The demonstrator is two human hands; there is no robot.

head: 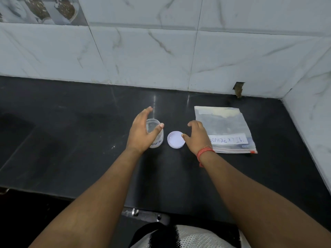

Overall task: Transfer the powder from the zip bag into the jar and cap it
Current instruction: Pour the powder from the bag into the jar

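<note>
A small clear plastic jar [155, 134] with a round open mouth is standing upright on the glossy black stone counter [71, 140], a white label with handwritten letters showing on its lower wall. The left hand [141, 133] is curving around the jar, thumb crossing its near side and the other fingers [147, 110] spread past its far left side; the fingers are apart and loose, and whether they are pressing the wall cannot be told. Just to the right of the jar, a round white plastic lid [176, 139] is lying flat with its smooth hollow inside facing up. The right hand [197, 138] is hovering beside it with fingers spread and bent, the thumb tip reaching the lid's right rim without clasping it. An orange thread band [205, 151] is circling the right wrist. Right of that hand, a flat rectangular clear zip bag [231, 127] is lying on the counter, pale powder gathered along its far edge and a white strip handwritten "MILK POWDER" near its closer edge. White marble-veined glazed tiles [161, 51] are forming the wall behind.
</note>
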